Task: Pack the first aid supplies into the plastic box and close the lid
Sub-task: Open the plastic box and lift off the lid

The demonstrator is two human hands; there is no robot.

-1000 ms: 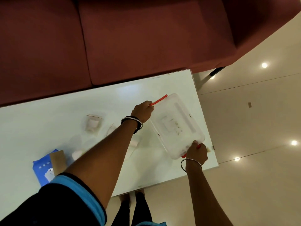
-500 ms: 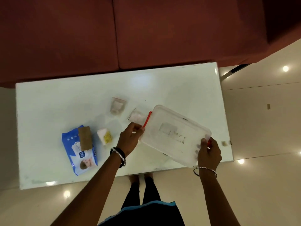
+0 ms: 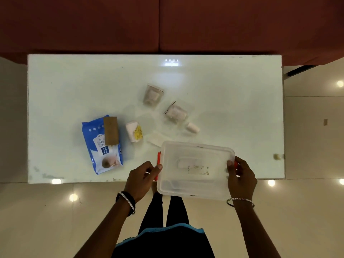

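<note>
Plastic box (image 3: pixel 195 170) in grip of left hand (image 3: pixel 141 178), right hand (image 3: pixel 242 180); white table (image 3: pixel 74 86) beneath; maroon sofa (image 3: pixel 223 25)

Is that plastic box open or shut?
Shut: the lid covers the box. Whether its red clips are latched, cannot tell.

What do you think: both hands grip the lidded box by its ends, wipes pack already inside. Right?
No. The head view shows the blue wipes pack on the table left of the plastic box, not inside. The left hand and right hand do grip the lidded box by its ends.
</note>
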